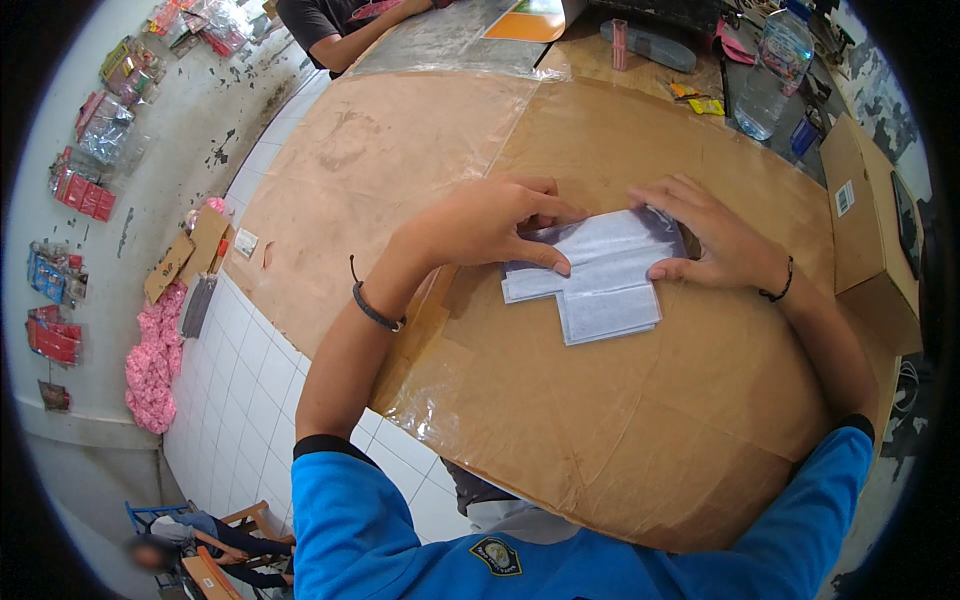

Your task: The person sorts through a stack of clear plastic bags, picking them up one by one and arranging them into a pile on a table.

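While the bare left hand [500, 222] grasps the upper-left edge of the flat, stepped, white sheet stack [606, 285] right of frame centre, and the bare right hand [722, 235] its right edge, uneven thumb pressure could skew layers; glossy translucent film [668, 232] may slip.

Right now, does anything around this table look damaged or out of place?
Yes: the wall at left has dark patches, perhaps flaked paint, and a loose pink heap lies on the floor beside it. The white stack has edges that don't quite align.
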{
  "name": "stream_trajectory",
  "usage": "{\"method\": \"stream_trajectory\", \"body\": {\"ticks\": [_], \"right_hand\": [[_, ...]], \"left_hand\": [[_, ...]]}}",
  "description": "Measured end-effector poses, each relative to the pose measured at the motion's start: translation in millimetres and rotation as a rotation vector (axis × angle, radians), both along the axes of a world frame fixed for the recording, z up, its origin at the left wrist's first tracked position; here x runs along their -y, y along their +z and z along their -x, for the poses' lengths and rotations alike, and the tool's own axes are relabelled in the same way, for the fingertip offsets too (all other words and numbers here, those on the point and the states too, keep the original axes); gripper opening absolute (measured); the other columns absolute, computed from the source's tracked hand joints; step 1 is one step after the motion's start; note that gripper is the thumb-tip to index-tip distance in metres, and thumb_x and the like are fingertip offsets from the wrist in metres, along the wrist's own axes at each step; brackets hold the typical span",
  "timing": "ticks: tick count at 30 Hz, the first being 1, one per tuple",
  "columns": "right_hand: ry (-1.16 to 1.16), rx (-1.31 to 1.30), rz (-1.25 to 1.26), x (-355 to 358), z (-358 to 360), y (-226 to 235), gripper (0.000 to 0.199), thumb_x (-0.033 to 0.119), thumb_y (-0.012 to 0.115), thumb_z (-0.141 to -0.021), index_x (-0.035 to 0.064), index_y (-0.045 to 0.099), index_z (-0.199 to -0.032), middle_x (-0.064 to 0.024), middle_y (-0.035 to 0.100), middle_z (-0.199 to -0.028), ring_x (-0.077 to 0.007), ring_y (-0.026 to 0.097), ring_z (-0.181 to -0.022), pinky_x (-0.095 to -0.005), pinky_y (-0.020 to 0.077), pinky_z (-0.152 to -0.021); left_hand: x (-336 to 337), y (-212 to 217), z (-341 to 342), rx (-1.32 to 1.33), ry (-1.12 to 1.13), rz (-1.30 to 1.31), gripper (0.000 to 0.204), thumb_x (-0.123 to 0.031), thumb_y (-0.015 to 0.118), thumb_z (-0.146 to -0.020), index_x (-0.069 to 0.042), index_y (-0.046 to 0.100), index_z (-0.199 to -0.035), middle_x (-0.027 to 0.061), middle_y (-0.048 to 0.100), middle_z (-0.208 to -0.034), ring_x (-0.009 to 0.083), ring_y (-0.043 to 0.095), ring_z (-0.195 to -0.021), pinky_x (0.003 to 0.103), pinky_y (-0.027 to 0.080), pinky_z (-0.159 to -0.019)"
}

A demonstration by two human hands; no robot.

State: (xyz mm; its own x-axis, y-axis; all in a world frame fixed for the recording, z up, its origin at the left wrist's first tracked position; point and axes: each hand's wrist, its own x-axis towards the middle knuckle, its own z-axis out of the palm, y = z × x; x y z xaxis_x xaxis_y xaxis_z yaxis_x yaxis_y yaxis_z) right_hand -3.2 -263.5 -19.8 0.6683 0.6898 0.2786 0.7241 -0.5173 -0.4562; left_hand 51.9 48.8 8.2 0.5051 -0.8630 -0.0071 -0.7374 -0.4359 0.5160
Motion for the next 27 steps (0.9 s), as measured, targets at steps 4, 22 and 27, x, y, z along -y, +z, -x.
{"method": "stream_trajectory", "body": {"ticks": [4,22,27], "right_hand": [[0.02,-0.01,0.069,0.3,-1.5,3.3,0.071,0.04,0.08,-0.085,0.0029,0.056,-0.141,-0.0154,0.058,-0.125,-0.0335,0.054,-0.117,-0.0411,0.0413,-0.105],[0.055,0.082,0.051,-1.5,-1.0,0.8,0.053,0.031,0.08,-0.087,0.0079,0.067,-0.133,-0.0128,0.062,-0.132,-0.0319,0.056,-0.12,-0.0427,0.043,-0.106],[0.09,0.172,0.078,1.2,-2.0,-3.7,0.049,0.029,0.079,-0.088,0.012,0.069,-0.132,-0.0112,0.063,-0.137,-0.0318,0.055,-0.122,-0.0436,0.0436,-0.106]], "left_hand": [[-0.2,-0.5,-1.5,0.046,-0.017,-0.022,0.06,-0.04,0.084,-0.08,-0.017,0.07,-0.134,0.0082,0.064,-0.093,0.023,0.064,-0.087,0.036,0.052,-0.077],[1.7,-2.0,-1.1,0.002,0.006,0.064,0.051,-0.032,0.083,-0.08,-0.02,0.074,-0.129,0.0071,0.064,-0.091,0.0242,0.064,-0.083,0.036,0.053,-0.078],[-0.3,-2.7,-2.5,0.048,-0.024,0.028,0.05,-0.039,0.081,-0.083,-0.02,0.073,-0.129,0.0076,0.067,-0.096,0.0261,0.065,-0.087,0.038,0.054,-0.078]]}}
